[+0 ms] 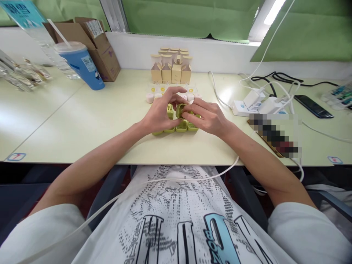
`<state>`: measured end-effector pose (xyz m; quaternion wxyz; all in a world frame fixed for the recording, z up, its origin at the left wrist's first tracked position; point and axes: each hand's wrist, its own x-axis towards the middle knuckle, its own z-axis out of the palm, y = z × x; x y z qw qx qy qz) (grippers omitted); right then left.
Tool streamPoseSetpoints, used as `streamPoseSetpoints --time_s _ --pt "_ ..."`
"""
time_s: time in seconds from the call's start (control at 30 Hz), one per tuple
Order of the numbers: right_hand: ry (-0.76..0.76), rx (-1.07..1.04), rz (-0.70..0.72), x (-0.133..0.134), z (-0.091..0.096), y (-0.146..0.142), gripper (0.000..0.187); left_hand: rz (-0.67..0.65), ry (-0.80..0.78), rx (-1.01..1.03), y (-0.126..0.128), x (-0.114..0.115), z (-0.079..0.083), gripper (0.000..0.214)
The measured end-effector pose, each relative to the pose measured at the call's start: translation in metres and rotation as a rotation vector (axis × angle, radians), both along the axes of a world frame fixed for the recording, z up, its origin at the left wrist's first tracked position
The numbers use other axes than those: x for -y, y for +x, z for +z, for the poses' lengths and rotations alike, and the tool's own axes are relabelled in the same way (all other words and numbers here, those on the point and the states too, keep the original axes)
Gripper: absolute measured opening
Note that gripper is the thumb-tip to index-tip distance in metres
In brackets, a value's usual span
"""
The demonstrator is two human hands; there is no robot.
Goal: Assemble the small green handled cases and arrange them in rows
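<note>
Both hands meet at the middle of the pale table. My left hand and my right hand pinch one small green plastic case between their fingertips, held just above a row of similar green cases lying on the table. Behind the hands lie small white round pieces, some with yellow marks. Further back stands a cluster of tan house-shaped cartons.
A blue lidded cup with a straw and a cardboard box stand at the back left, beside a clear bottle. A white power strip with chargers, cables and a black phone lie at the right.
</note>
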<state>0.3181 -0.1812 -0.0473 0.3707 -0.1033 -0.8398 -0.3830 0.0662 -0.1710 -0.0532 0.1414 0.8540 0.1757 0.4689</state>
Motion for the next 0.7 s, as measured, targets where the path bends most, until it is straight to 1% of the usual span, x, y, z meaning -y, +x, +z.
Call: streamPoseSetpoints --time_s 0.07,0.17,0.27,0.33,0.43,0.5,0.6,0.7 --pt "0.013 -0.008 -0.003 0.001 0.0 0.0 0.029 0.013 0.017 -0.012 0.0 0.0 0.0 0.082" --pt "-0.042 0.019 -0.008 0.002 0.0 0.002 0.03 0.034 0.021 -0.018 0.0 -0.001 -0.003 0.083" --pt "-0.06 0.086 -0.104 0.005 0.002 0.003 0.035 0.059 -0.004 -0.022 -0.002 -0.004 -0.006 0.085" --pt "-0.088 0.096 -0.117 0.006 0.003 0.003 0.038 0.065 -0.041 -0.023 -0.002 -0.004 -0.006 0.087" --pt "-0.166 0.05 -0.067 0.006 0.002 0.001 0.037 0.069 -0.133 0.008 0.0 -0.002 -0.005 0.088" --pt "-0.229 0.02 -0.06 0.004 0.0 0.0 0.036 0.061 -0.198 0.045 0.002 0.001 -0.003 0.086" --pt "-0.31 -0.035 -0.052 -0.001 -0.006 -0.002 0.034 0.018 -0.263 0.088 0.004 0.003 0.0 0.086" --pt "-0.356 -0.116 -0.049 -0.004 -0.009 -0.004 0.032 -0.029 -0.308 0.117 0.003 0.001 0.003 0.091"
